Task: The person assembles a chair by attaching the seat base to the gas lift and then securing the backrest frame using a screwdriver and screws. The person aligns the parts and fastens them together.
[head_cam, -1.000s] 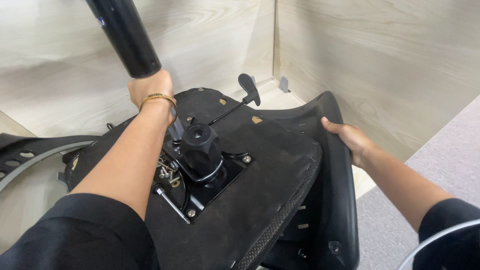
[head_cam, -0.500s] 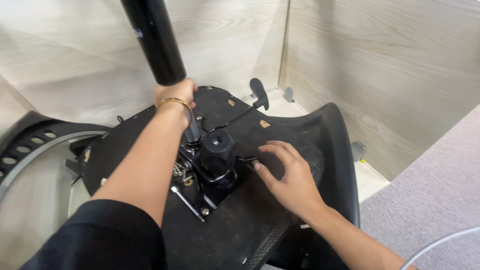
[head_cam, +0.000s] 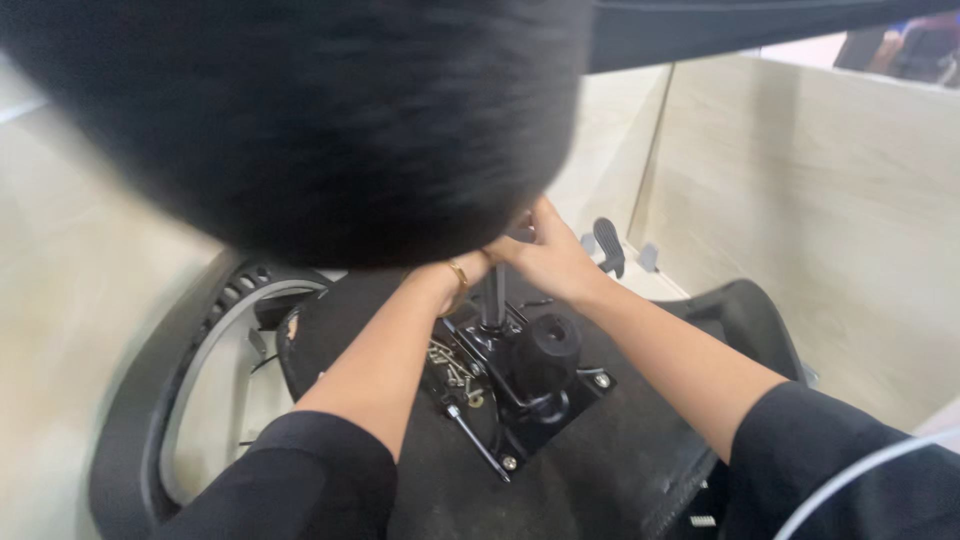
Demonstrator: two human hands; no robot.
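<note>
Head view: a grey metal post (head_cam: 492,292) stands upright at approx. centre frame, above the black mechanism plate (head_cam: 520,385) on the seat underside (head_cam: 600,450). Left hand (head_cam: 478,265) and right hand (head_cam: 545,255) are brought together at the post's upper end, 12 o'clock of the plate; exact grip cannot be told, as a large blurred black mass (head_cam: 300,120) covers the fingers. Loose screws (head_cam: 450,370) are seen at 9 o'clock of the plate. A lever paddle (head_cam: 609,245) is seen at 1 o'clock.
</note>
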